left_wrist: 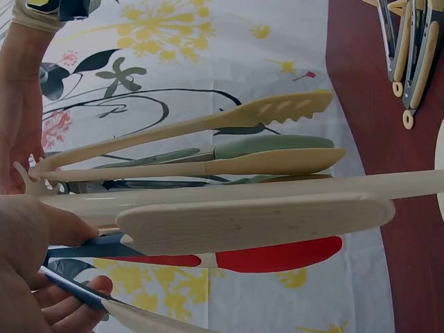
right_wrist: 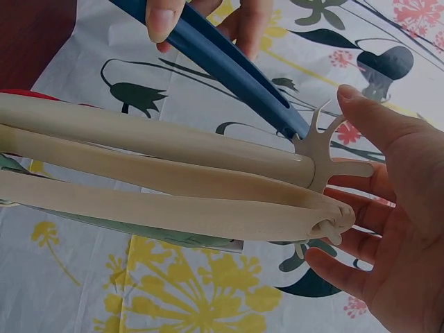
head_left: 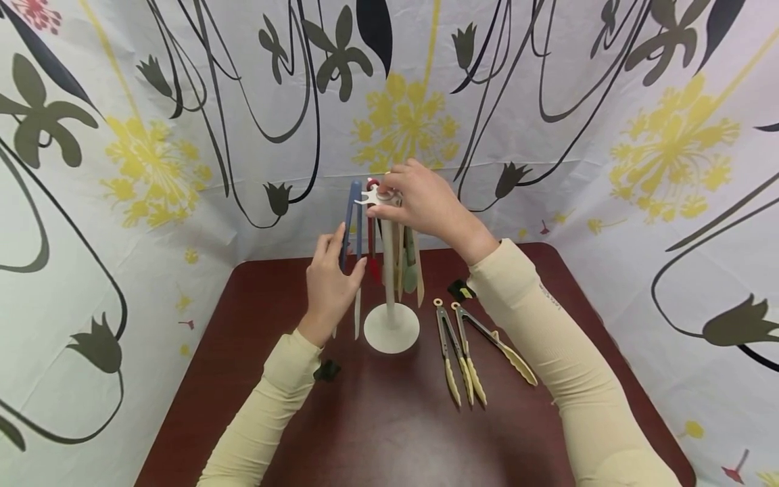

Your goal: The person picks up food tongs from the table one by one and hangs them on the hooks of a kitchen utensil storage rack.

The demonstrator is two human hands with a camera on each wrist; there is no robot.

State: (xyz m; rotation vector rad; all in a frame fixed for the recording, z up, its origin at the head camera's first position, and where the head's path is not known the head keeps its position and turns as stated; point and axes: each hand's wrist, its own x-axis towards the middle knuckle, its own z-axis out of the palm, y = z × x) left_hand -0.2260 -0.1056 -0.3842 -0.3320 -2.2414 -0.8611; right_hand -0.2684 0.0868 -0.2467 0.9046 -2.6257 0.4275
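A white utensil stand (head_left: 389, 270) with a round base and a pronged hook top (head_left: 372, 196) stands on the table. My left hand (head_left: 328, 284) holds a pair of tongs with blue handles (head_left: 356, 203) and off-white tips (left_wrist: 263, 223), its thumb and fingers on the two handles. The tongs' top end meets a prong of the hook top. Up there my right hand (head_left: 426, 203) grips the hook top between thumb and fingers. Beige tongs (left_wrist: 277, 107), green-tipped tongs (left_wrist: 274, 146) and red-tipped tongs (left_wrist: 284, 254) hang around the pole, partly behind one another.
Right of the base, two pairs of metal tongs with pale yellow tips, one narrow (head_left: 452, 384) and one spread wider (head_left: 517, 365), lie on the dark red table (head_left: 389, 433). Small black objects rest near my right sleeve (head_left: 460, 291) and left sleeve (head_left: 327, 370). Patterned curtains (head_left: 535, 67) surround the table.
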